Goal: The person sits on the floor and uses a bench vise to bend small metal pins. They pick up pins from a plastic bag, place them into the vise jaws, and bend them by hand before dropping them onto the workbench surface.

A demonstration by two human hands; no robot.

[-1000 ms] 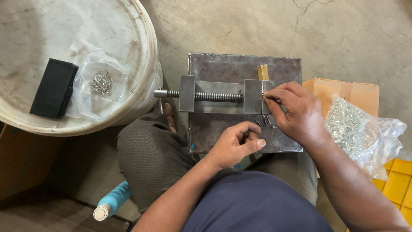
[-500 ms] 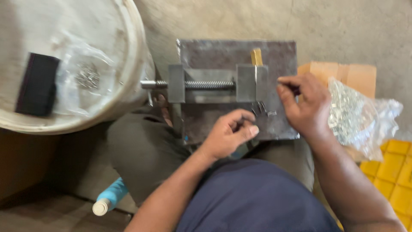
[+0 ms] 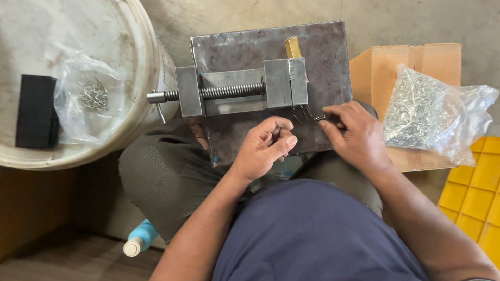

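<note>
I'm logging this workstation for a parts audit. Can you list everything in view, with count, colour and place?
Metal plate: one, dark grey, on lap.
Vise: one, grey, on plate.
Small metal pieces: few, dark, beside vise.
Bucket lid: one, whitish, upper left.
Black block: one, on lid.
Small bag: one, clear, on lid.
Large bag: one, clear, on cardboard box.
Yellow crate: one, right.
Bottle: one, blue, lower left.
Left hand: on plate.
Right hand: at the pieces.

Bare steel plate (image 3: 245,140) open below the vise (image 3: 242,91); small nails (image 3: 304,112), seemingly loose, between both hands. Bucket (image 3: 140,93) crowds left, nail bag (image 3: 432,112) right.
</note>
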